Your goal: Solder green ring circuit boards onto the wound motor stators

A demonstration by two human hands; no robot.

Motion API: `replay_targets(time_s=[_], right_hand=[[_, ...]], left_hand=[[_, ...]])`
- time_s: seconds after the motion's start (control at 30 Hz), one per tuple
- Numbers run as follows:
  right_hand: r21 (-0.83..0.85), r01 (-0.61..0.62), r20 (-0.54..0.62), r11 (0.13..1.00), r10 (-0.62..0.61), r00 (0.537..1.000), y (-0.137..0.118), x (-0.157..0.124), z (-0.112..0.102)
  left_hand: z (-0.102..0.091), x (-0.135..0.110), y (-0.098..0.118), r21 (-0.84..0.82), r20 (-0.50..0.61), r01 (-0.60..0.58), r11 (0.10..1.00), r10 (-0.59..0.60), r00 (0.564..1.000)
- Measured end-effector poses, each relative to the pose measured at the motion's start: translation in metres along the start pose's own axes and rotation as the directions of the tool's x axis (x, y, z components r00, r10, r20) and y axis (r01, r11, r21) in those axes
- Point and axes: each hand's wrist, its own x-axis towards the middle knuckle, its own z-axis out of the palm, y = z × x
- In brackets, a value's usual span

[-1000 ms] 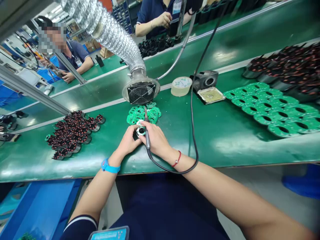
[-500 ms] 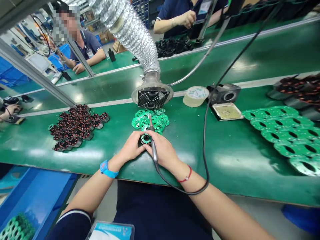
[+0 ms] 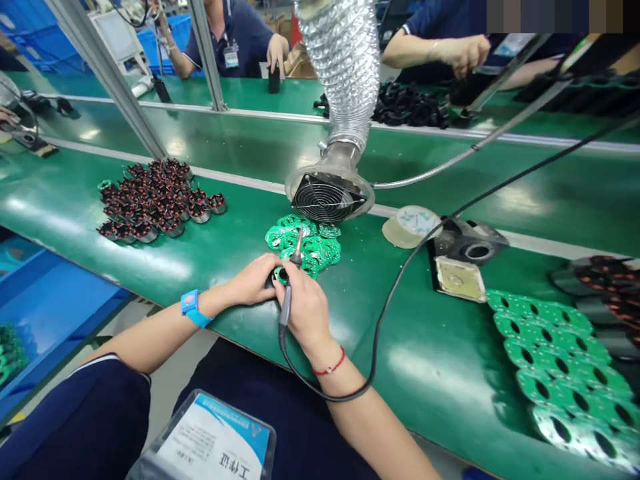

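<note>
My left hand (image 3: 253,280) is closed around the near side of a small round motor part with a green ring-shaped circuit board (image 3: 280,274) on top; fingers cover most of it. My right hand (image 3: 306,307) grips a soldering iron (image 3: 285,308), its tip pointing away from me, and its fingers also touch the part. The iron's black cord (image 3: 373,360) loops below my right wrist and runs up to the right. Just beyond my hands lies a loose heap of green circuit boards (image 3: 325,252).
Wound motor stators (image 3: 160,200) are grouped at the left. A fume extractor (image 3: 327,193) hangs over the boards. To the right are a tape roll (image 3: 413,223), a soldering iron stand (image 3: 473,243) with a sponge tray (image 3: 460,279), and rows of green boards (image 3: 560,360). Co-workers sit opposite.
The camera view has tilted, so the right side of the bench sits lower. My hands stay together at the part. Across the bench, a co-worker's hand now rests on a black piece.
</note>
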Motion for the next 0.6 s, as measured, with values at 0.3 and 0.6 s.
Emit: replay_targets(time_s=[0.3,0.6], right_hand=[[-0.074,-0.016,-0.129,0.997,0.006,0.992,0.0039,-0.0096,-0.0078],[-0.101,-0.01,-0.18,0.995,-0.009,0.984,-0.003,-0.009,-0.0043]], left_hand=[[0.0015,-0.0007,0.003,0.033,0.006,0.018,0.999,-0.018,1.0],[0.0045,0.0012,-0.0011,0.018,0.016,-0.053,0.998,0.053,0.998]])
